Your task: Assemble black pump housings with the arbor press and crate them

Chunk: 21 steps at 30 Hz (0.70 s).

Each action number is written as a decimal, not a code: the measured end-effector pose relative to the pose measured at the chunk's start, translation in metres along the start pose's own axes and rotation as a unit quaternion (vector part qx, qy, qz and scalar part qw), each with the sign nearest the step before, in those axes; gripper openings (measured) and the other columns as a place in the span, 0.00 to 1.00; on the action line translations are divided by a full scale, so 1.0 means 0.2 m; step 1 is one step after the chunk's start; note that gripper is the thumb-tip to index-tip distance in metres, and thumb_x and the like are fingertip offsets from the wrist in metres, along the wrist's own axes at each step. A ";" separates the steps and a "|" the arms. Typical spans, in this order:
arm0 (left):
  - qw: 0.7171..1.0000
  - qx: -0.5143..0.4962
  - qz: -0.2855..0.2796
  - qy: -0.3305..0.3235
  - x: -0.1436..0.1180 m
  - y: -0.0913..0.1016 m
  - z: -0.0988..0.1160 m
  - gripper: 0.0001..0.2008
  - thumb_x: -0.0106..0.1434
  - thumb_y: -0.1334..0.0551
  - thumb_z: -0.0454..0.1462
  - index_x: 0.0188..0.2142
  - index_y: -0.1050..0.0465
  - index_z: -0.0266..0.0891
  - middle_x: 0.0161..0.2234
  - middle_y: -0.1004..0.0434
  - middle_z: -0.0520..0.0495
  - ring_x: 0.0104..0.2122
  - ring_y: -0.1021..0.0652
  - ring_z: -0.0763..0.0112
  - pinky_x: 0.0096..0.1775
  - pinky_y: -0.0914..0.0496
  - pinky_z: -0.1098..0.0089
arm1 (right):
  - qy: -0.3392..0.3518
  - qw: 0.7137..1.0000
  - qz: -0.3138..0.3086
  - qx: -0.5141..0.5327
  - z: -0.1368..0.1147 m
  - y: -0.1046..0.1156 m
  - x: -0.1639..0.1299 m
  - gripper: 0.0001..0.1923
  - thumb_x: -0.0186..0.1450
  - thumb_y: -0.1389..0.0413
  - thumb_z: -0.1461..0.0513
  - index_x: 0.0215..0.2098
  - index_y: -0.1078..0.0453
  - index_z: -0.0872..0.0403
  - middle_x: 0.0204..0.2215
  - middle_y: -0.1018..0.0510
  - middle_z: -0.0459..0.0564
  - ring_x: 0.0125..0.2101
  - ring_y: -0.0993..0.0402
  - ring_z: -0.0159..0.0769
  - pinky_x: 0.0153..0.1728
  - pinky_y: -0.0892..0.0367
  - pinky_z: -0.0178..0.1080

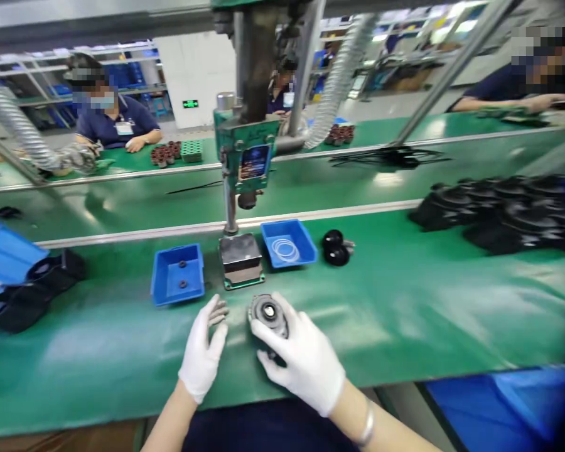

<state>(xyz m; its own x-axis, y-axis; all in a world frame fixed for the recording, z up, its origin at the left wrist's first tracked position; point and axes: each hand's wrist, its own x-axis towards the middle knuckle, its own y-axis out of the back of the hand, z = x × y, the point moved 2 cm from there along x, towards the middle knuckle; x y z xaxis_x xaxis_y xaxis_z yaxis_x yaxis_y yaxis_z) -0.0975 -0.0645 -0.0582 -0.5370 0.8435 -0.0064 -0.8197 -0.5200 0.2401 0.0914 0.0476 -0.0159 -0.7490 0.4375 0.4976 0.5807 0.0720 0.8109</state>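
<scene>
My right hand, in a white glove, grips a round dark grey part with stepped rings and a bright centre. Fingers wrap over its top and side, hiding part of it. To the left, my gloved left hand is empty, thumb apart from the slightly curled fingers, close to the part but not touching it. Just beyond both hands stands the metal block of a green bench press. A blue tray with two small black rings lies left of the block; another blue tray with thin white rings lies right.
Two black round parts sit right of the trays. Black housings crowd the bench at far right and far left. Blue bins stand below the front edge. Co-workers sit across the bench.
</scene>
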 end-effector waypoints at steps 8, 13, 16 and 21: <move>0.990 0.042 -0.135 -0.031 -0.03 -0.26 0.18 0.57 0.52 0.30 0.41 0.69 0.69 0.41 0.67 0.48 0.34 0.66 0.42 0.48 0.65 0.47 0.47 | -0.106 0.971 -0.022 0.214 0.07 0.10 0.03 0.35 0.67 0.51 0.61 0.70 0.57 0.53 0.66 0.42 0.59 0.62 0.40 0.47 0.59 0.37 0.51; 0.994 -0.006 -0.109 -0.016 0.05 -0.38 0.21 0.51 0.57 0.34 0.43 0.68 0.69 0.39 0.64 0.43 0.34 0.63 0.37 0.52 0.64 0.44 0.50 | -0.104 0.937 0.024 0.334 0.21 0.04 0.05 0.20 0.70 0.52 0.54 0.55 0.31 0.53 0.52 0.24 0.56 0.53 0.28 0.46 0.60 0.39 0.54; 0.994 0.026 -0.099 -0.022 0.06 -0.38 0.20 0.50 0.56 0.34 0.39 0.68 0.67 0.40 0.64 0.42 0.35 0.64 0.38 0.50 0.64 0.46 0.48 | -0.243 0.865 0.166 0.407 0.29 0.04 0.00 0.22 0.73 0.60 0.53 0.38 0.27 0.53 0.22 0.23 0.48 0.23 0.25 0.36 0.39 0.25 0.45; 0.995 -0.014 -0.102 -0.013 0.06 -0.39 0.20 0.50 0.58 0.35 0.39 0.68 0.69 0.41 0.63 0.40 0.34 0.62 0.35 0.51 0.62 0.40 0.49 | -0.174 0.879 0.050 0.440 0.24 0.03 0.09 0.28 0.66 0.49 0.44 0.56 0.34 0.53 0.45 0.22 0.55 0.47 0.25 0.45 0.50 0.30 0.48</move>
<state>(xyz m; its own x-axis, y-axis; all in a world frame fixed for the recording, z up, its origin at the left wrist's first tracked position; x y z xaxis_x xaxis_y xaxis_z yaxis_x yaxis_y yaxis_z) -0.0330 -0.0085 -0.0380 -0.3530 0.9352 -0.0266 -0.9167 -0.3400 0.2101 0.0973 0.0995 -0.0164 -0.6263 0.7180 0.3038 0.7747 0.6167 0.1395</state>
